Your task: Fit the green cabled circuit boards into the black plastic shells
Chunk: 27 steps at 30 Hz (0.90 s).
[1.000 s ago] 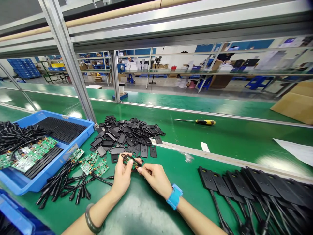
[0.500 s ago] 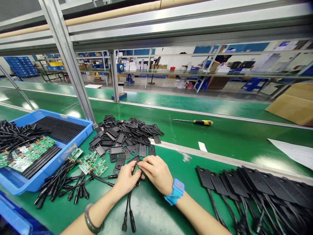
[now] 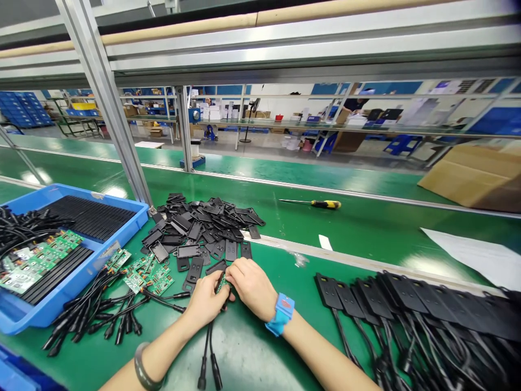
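My left hand (image 3: 205,300) and my right hand (image 3: 253,285) meet over the green bench, both closed on one small green circuit board in a black casing (image 3: 222,282). Its two black cables (image 3: 208,353) trail toward me, ending in plugs. Just beyond my fingers lies a heap of black plastic casing halves (image 3: 203,225). To the left of my hands is a loose bunch of green boards with black leads (image 3: 134,285).
A blue tray (image 3: 24,312) at the left holds more boards, cables and black strips. A row of finished black units with cables (image 3: 407,315) lies at the right. A yellow-handled screwdriver (image 3: 313,203) rests on the conveyor belt, with white paper (image 3: 476,252) and cardboard (image 3: 476,176) further right.
My hands have dropped the board closer to the bench and my right hand has closed over it. The two cables now hang toward me. The view shifted slightly.
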{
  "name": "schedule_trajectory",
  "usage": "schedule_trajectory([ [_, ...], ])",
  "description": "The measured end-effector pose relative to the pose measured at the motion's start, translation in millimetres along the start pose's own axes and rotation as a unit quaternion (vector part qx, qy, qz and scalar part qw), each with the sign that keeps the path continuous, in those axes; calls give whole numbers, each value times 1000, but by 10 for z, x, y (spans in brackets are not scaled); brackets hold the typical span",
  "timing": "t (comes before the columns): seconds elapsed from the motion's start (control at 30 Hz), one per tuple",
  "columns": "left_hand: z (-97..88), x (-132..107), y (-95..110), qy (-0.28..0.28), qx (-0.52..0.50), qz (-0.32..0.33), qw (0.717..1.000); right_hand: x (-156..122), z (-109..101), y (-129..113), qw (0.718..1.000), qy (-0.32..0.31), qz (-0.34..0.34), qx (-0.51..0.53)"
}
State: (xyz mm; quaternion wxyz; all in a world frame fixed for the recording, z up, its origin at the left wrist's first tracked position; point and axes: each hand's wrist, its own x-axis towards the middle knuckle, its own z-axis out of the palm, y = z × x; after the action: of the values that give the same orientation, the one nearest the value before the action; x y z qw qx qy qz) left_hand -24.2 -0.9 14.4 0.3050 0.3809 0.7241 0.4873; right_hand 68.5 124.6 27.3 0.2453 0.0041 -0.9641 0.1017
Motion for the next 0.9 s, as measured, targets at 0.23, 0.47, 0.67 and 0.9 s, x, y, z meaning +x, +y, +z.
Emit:
schedule_trajectory([
  [0.23,-34,31,6,3,-151,-54,987,-93,-378,568,957,-146,238,-82],
  [0.47,-11,17,66,-55,-244,-105,962,-378,-572,1303,881,-172,397,-194],
  [0.67,-48,33,2,-82,-309,-85,944,86,-166,1015,929,-145,322,-112],
  [0.9,-46,11,-44,-102,-309,-107,940,376,157,781,935,-175,305,-37],
])
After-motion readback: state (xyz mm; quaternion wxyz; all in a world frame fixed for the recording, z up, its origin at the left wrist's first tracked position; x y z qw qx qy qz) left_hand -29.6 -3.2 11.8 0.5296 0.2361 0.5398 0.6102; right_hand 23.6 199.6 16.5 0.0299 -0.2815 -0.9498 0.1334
